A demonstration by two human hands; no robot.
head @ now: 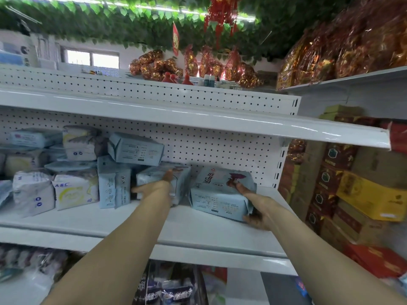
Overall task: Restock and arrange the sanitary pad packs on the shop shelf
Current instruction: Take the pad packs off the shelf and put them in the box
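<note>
On the white shelf (198, 234) my left hand (154, 188) grips a pale blue sanitary pad pack (182, 179) that lies in the middle of the board. My right hand (255, 208) holds a second pale blue pack (218, 194) with a dark red print, thumb on top and fingers under its right end. The two packs lie side by side with a small gap between them. Left of them stand and lie more blue packs (114, 183), one (136, 149) stacked on top, and white packs marked ABC (74, 190).
A perforated white back panel (220, 146) closes the shelf behind the packs. Another shelf board (198, 119) hangs close overhead. Stacked cartons (363, 194) fill the rack at the right. Packaged goods (167, 289) sit on the lower shelf under my arms.
</note>
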